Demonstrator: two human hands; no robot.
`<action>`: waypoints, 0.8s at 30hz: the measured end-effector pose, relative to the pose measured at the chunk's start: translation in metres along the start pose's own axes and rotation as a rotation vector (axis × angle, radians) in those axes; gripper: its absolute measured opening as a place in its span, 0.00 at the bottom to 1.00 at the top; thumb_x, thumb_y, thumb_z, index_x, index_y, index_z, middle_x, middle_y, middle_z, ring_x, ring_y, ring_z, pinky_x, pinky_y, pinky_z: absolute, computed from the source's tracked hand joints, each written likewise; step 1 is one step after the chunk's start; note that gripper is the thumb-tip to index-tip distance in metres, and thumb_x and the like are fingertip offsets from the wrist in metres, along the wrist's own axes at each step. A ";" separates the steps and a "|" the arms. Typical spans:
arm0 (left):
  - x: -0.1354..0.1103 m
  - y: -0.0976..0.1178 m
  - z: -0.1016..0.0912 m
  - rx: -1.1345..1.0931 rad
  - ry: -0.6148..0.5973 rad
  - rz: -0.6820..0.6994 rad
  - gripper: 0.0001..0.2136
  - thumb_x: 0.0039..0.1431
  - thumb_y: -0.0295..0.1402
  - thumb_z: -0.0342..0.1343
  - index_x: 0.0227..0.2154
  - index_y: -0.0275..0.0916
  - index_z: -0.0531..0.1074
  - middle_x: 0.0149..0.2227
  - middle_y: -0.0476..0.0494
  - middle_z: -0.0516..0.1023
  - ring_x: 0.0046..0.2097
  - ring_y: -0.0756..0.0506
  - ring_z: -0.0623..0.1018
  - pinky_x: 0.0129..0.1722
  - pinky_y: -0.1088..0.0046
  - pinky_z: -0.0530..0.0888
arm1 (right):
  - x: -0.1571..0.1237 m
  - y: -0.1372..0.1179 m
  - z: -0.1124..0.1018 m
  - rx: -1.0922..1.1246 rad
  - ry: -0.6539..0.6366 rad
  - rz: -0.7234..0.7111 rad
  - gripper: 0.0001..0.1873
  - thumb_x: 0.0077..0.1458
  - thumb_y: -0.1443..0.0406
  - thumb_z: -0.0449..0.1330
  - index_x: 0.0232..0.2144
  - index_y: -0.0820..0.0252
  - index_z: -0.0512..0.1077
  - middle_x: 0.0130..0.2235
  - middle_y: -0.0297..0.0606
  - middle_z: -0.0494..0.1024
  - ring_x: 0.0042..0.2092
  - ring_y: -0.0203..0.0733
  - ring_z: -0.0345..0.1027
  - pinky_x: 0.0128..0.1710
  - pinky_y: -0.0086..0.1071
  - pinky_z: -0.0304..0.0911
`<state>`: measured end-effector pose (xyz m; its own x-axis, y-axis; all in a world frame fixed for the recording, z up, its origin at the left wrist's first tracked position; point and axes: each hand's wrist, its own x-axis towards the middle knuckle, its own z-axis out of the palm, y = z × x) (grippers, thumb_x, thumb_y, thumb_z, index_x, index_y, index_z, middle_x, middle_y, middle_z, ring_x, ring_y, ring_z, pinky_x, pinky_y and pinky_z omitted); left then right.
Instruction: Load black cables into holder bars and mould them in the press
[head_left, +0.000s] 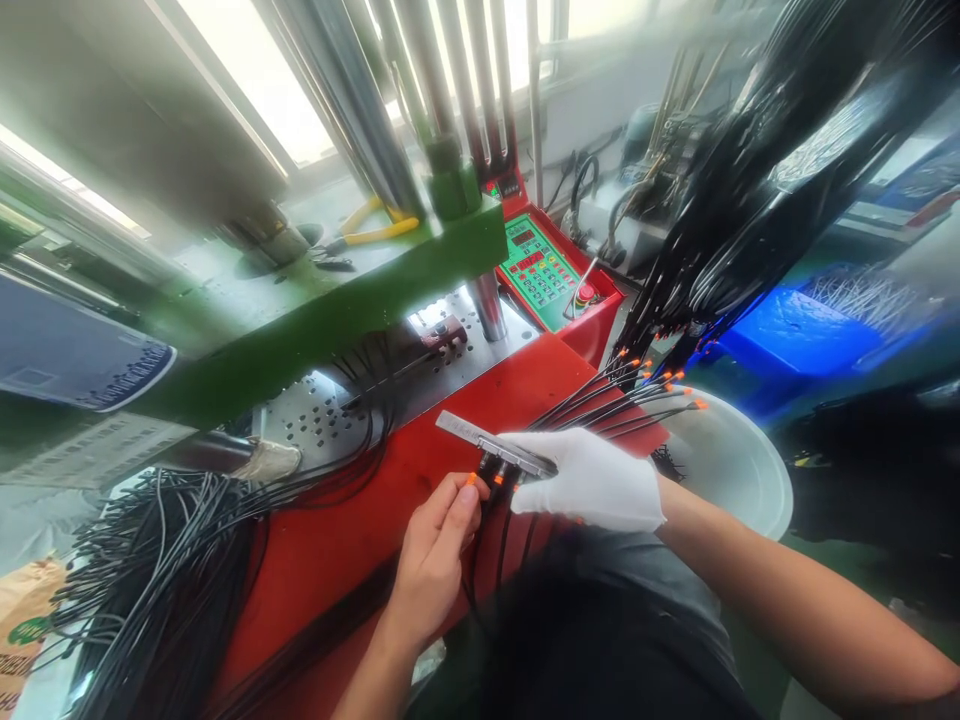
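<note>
Over the red work surface (360, 540), my gloved right hand (585, 480) is closed round a flat grey metal bar (480, 437), which sticks out to the upper left. Several black cables with orange tips hang below the bar. My bare left hand (442, 540) pinches one cable by its orange tip (472, 480), close under the bar. Other orange-tipped black cables (600, 405) lie on the surface beyond my right hand. Whether the cables' ends sit inside the bar is hidden by my fingers.
A green press (360, 320) with a perforated plate (315, 415) stands ahead, yellow-handled pliers (379, 225) on top. Beside it sits a red control box (551, 270). Black cables (172, 560) pile at left. A white tub (757, 470) and blue bin (795, 335) are at right.
</note>
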<state>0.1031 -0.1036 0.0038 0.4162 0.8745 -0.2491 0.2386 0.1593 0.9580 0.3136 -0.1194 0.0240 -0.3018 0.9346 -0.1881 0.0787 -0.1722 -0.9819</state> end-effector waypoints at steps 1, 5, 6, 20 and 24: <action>0.000 0.000 -0.001 0.048 0.003 0.020 0.11 0.64 0.40 0.47 0.35 0.39 0.68 0.26 0.51 0.60 0.27 0.52 0.60 0.26 0.77 0.58 | 0.000 0.000 0.000 0.003 -0.007 -0.002 0.25 0.49 0.66 0.63 0.51 0.55 0.70 0.35 0.27 0.73 0.33 0.31 0.62 0.31 0.21 0.61; 0.002 -0.001 -0.004 0.242 0.026 0.125 0.08 0.63 0.37 0.51 0.34 0.39 0.71 0.30 0.49 0.68 0.31 0.51 0.65 0.32 0.77 0.62 | 0.000 0.000 0.000 -0.008 -0.019 0.026 0.27 0.49 0.64 0.63 0.53 0.52 0.68 0.34 0.27 0.72 0.27 0.29 0.60 0.24 0.20 0.59; 0.002 -0.002 -0.005 0.247 0.030 0.133 0.09 0.63 0.37 0.50 0.34 0.38 0.71 0.29 0.49 0.68 0.31 0.51 0.65 0.32 0.77 0.62 | -0.001 0.000 -0.001 -0.008 -0.033 0.049 0.28 0.50 0.63 0.63 0.54 0.51 0.67 0.33 0.27 0.72 0.25 0.28 0.59 0.22 0.20 0.58; 0.001 0.000 -0.016 0.198 -0.205 0.088 0.18 0.66 0.38 0.43 0.21 0.37 0.61 0.21 0.50 0.62 0.24 0.52 0.63 0.27 0.75 0.60 | -0.003 -0.002 -0.003 -0.022 -0.131 0.032 0.25 0.48 0.63 0.63 0.50 0.56 0.71 0.32 0.29 0.74 0.30 0.35 0.64 0.29 0.24 0.63; 0.002 0.002 -0.017 0.145 -0.239 0.077 0.21 0.67 0.38 0.42 0.17 0.36 0.61 0.18 0.50 0.61 0.23 0.52 0.62 0.29 0.74 0.62 | -0.005 -0.002 -0.003 -0.020 -0.161 0.015 0.24 0.49 0.63 0.63 0.51 0.54 0.70 0.33 0.28 0.73 0.30 0.34 0.64 0.29 0.24 0.62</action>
<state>0.0896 -0.0935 0.0074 0.6287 0.7460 -0.2198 0.3146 0.0145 0.9491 0.3176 -0.1224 0.0270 -0.4489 0.8696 -0.2058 0.1027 -0.1786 -0.9785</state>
